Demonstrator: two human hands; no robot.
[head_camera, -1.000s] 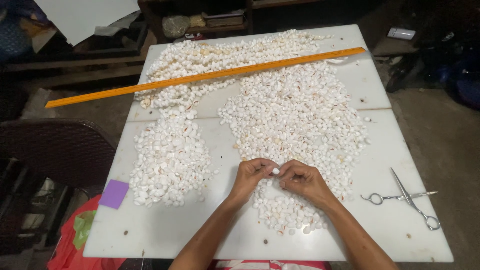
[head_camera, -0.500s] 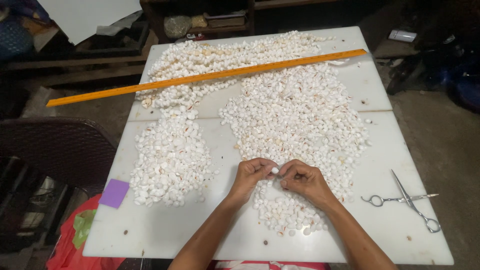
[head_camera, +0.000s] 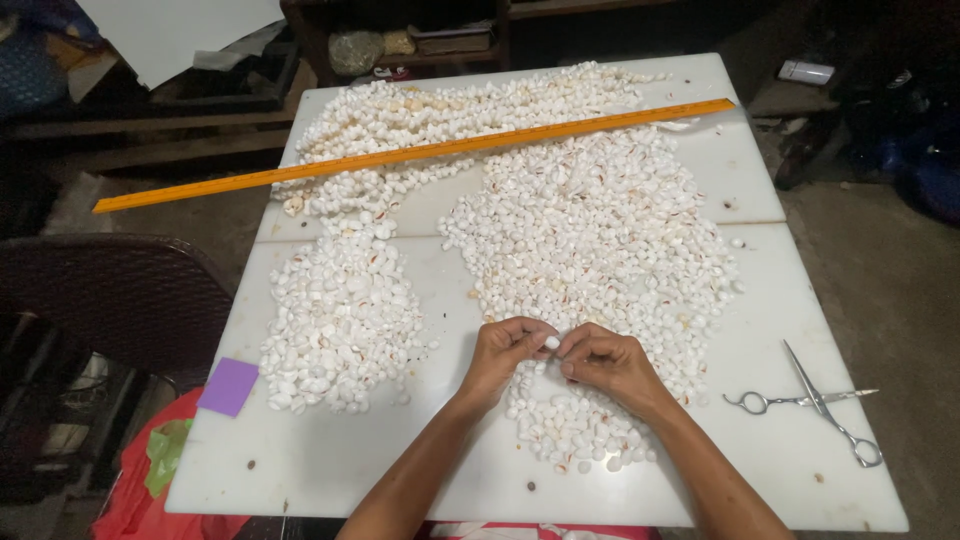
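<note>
White shell (head_camera: 551, 342) sits pinched between left hand (head_camera: 503, 352) and right hand (head_camera: 603, 360), fingertips of both closed on it, above the big shell pile (head_camera: 590, 250) near the table's (head_camera: 330, 470) front edge.

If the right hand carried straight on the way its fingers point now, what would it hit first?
The right hand points toward the left hand; it would likely meet the small white shell pinched between both hands' fingertips, then the left hand's fingers.
</note>
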